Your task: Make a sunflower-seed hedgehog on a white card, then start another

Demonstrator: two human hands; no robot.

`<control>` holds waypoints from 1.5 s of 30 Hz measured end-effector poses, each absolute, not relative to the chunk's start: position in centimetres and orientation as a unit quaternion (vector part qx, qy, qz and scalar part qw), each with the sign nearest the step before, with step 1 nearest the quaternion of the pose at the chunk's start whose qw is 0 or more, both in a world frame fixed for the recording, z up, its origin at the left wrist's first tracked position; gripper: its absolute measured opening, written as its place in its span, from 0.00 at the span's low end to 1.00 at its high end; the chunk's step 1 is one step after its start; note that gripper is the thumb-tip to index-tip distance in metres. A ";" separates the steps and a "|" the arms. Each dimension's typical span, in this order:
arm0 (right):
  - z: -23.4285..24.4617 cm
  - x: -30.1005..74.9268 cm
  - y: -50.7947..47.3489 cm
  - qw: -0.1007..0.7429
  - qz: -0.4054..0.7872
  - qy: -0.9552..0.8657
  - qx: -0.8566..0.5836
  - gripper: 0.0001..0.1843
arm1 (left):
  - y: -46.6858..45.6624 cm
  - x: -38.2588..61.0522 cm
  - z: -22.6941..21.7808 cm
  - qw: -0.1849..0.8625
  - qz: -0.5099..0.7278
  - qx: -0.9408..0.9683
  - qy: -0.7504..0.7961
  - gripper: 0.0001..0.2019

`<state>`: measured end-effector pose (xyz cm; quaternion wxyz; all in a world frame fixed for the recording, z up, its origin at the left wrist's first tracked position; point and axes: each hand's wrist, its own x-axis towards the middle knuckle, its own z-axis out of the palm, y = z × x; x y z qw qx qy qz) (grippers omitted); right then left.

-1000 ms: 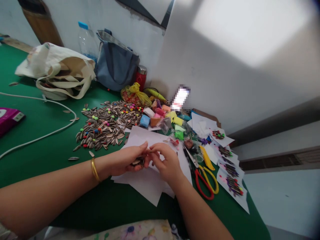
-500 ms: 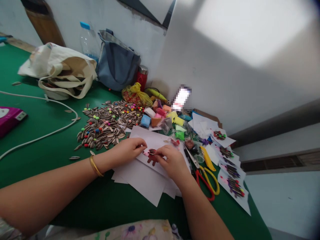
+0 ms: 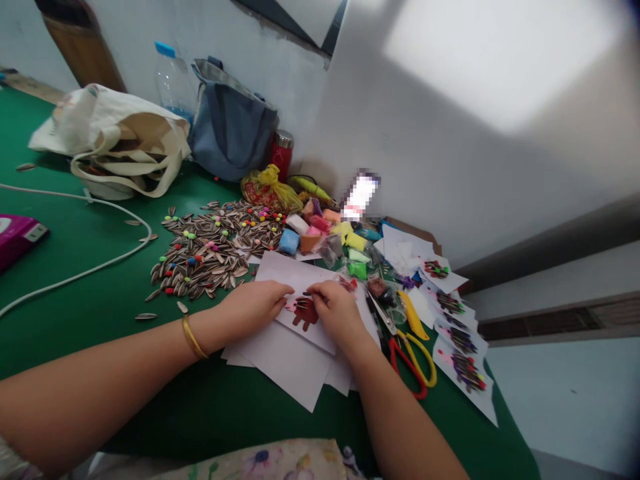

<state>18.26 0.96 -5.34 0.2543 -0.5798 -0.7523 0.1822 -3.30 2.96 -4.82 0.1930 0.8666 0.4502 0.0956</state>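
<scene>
A brown clay hedgehog [image 3: 306, 313] with a pink face lies on a white sheet [image 3: 273, 268], with a few striped sunflower seeds set in its back. My right hand [image 3: 341, 319] is closed at the hedgehog's upper edge, thumb and forefinger pinching a dark sunflower seed [image 3: 307, 293]. To the left of the pink face, my left hand [image 3: 255, 308] rests on the sheet with its fingers pressed together. What those fingers hold, if anything, is hidden. More white sheets [image 3: 295, 373] lie underneath.
Behind my left hand spreads a pile of sunflower seeds [image 3: 215, 253] with bright beads. Clay packets [image 3: 310, 243] lie behind the sheet. Scissors [image 3: 413, 363] and a yellow cutter [image 3: 413, 315] are at the right, beside finished-looking hedgehog cards [image 3: 463, 373]. Bags [image 3: 233, 127] stand by the wall.
My right hand has shifted from the seeds near the hedgehog's face up to its top edge, uncovering more of the brown body. My left hand stays nearly in place.
</scene>
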 end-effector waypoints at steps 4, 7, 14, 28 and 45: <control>-5.3 17.9 1.1 0.238 0.181 -0.763 -0.573 0.13 | 2.9 -3.1 -4.8 0.183 0.091 0.870 0.448 0.21; -5.3 17.9 1.1 0.240 0.176 -0.768 -0.567 0.13 | 2.8 -3.0 -4.7 0.171 0.076 0.875 0.446 0.21; -5.3 17.8 1.1 0.237 0.170 -0.778 -0.556 0.13 | 2.6 -2.8 -4.3 0.154 0.049 0.891 0.425 0.23; -5.0 17.8 0.9 0.224 0.163 -0.781 -0.559 0.13 | 2.5 -2.6 -3.9 0.168 0.049 0.890 0.420 0.22; -4.8 17.9 1.0 0.203 0.162 -0.789 -0.556 0.14 | 2.7 -2.6 -4.4 0.162 0.052 0.893 0.418 0.22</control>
